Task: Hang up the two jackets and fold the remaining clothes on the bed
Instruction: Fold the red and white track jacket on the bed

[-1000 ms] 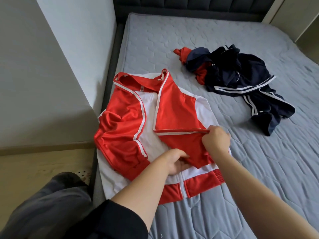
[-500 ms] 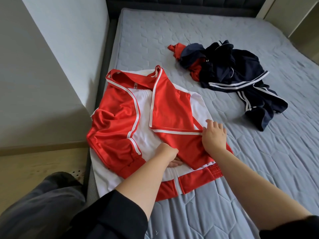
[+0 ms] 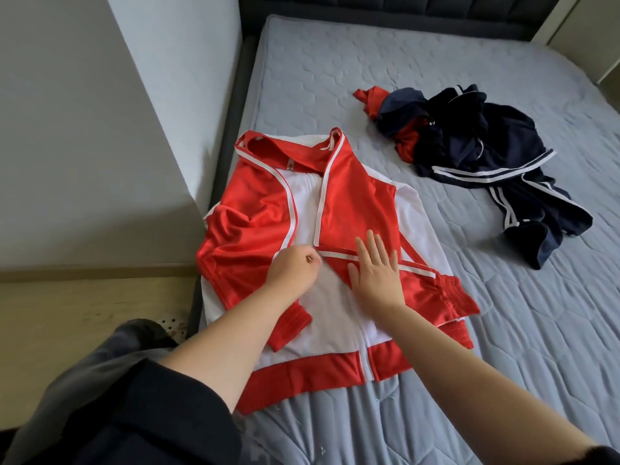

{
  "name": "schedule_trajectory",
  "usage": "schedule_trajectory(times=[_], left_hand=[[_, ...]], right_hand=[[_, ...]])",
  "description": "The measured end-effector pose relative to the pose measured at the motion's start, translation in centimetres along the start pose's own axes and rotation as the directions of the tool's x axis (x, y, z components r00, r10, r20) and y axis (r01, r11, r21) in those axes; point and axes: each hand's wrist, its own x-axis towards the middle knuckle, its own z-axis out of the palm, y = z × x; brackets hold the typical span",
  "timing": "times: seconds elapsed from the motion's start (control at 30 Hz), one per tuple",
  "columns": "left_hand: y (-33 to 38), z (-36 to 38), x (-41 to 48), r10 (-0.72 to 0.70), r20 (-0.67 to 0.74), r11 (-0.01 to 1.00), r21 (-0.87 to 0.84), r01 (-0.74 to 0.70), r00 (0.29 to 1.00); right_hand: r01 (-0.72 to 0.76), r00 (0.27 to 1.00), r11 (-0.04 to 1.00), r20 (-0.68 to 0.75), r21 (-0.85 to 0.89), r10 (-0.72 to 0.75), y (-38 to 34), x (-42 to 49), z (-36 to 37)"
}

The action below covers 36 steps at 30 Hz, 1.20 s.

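A red and white jacket (image 3: 255, 229) lies front up on the near left part of the grey bed (image 3: 436, 380). Its right sleeve (image 3: 355, 203) is folded across the chest. My right hand (image 3: 375, 273) presses flat on that sleeve with straight, spread fingers. My left hand (image 3: 295, 270) is curled over the white front and pinches a small metal piece of the jacket between fingertips. A crumpled pile of navy clothes (image 3: 469, 146) with white stripes and a bit of red lies farther back on the right, apart from both hands.
A grey wall corner (image 3: 100, 129) stands close on the left of the bed. Wooden floor (image 3: 84, 303) shows below it. A dark padded headboard (image 3: 369, 8) closes the far end. My dark-trousered leg (image 3: 100, 380) is at the near left edge.
My right hand let go of the sleeve edge and now lies flat on it. My left hand came out from under the sleeve and moved left onto the white front.
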Motion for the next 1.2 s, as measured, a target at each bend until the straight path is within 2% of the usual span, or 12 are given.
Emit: schedule_trajectory(times=[0.1, 0.23, 0.4, 0.43, 0.5, 0.57, 0.67, 0.8, 0.93, 1.07, 1.13, 1.2], left_hand=[[-3.1, -3.9, -0.4, 0.070, -0.206, 0.994, 0.101, -0.050, 0.976], [-5.7, -8.3, 0.1, -0.154, -0.486, 0.987, -0.121, 0.108, 0.860], [-8.3, -9.6, 0.5, -0.332, -0.279, 0.941, -0.036, 0.335, 0.901], [-8.6, -9.4, 0.4, -0.341, -0.231, 0.938, -0.027, 0.345, 0.911], [-8.8, -8.8, -0.1, -0.268, -0.180, 0.962, -0.007, 0.271, 0.946], [-8.2, -7.7, -0.6, -0.087, -0.114, 0.988, 0.114, 0.100, 0.990], [-5.7, -4.8, -1.9, 0.071, 0.151, 0.997, 0.012, -0.074, 0.986], [-2.3, -0.8, -4.4, 0.121, 0.472, 0.943, -0.330, 0.048, 0.873], [-0.7, 0.5, -4.8, 0.090, 0.500, 0.844, -0.497, 0.200, 0.861], [-1.1, -0.9, -3.9, -0.045, 0.402, 0.708, -0.633, 0.313, 0.914], [-1.6, -2.5, -3.3, -0.137, 0.439, 0.564, -0.702, 0.434, 0.888], [-2.8, -4.3, -2.3, -0.212, 0.454, 0.495, -0.713, 0.495, 0.866]], right_hand=[[0.044, 0.981, 0.995, 0.194, -0.088, -0.027, -2.6, 0.1, 0.7], [0.093, 0.996, 0.983, -0.022, 0.157, -0.091, -7.3, -0.2, 0.3], [-0.253, 0.825, 0.904, 0.565, 0.344, 0.016, -12.1, 0.1, -1.1], [-0.346, 0.810, 0.806, 0.587, 0.479, -0.001, -12.0, 0.4, -1.8], [-0.554, 0.787, 0.415, 0.617, 0.721, -0.022, -11.3, 1.0, -4.0], [-0.638, 0.767, 0.089, 0.642, 0.765, -0.024, -9.3, 1.9, -6.3], [-0.640, 0.768, -0.069, 0.640, 0.765, -0.033, -6.3, 2.5, -9.3], [-0.509, 0.861, -0.166, 0.494, 0.845, -0.121, -4.1, 2.1, -12.2], [-0.472, 0.881, -0.002, 0.471, 0.882, -0.050, -2.8, 2.5, -13.4], [-0.452, 0.882, 0.587, 0.434, 0.671, 0.183, -2.9, 3.4, -13.2], [-0.437, 0.862, 0.625, 0.499, 0.646, 0.087, -4.1, 3.3, -12.5], [-0.497, 0.763, 0.490, 0.630, 0.716, -0.147, -5.9, 3.0, -12.0]])
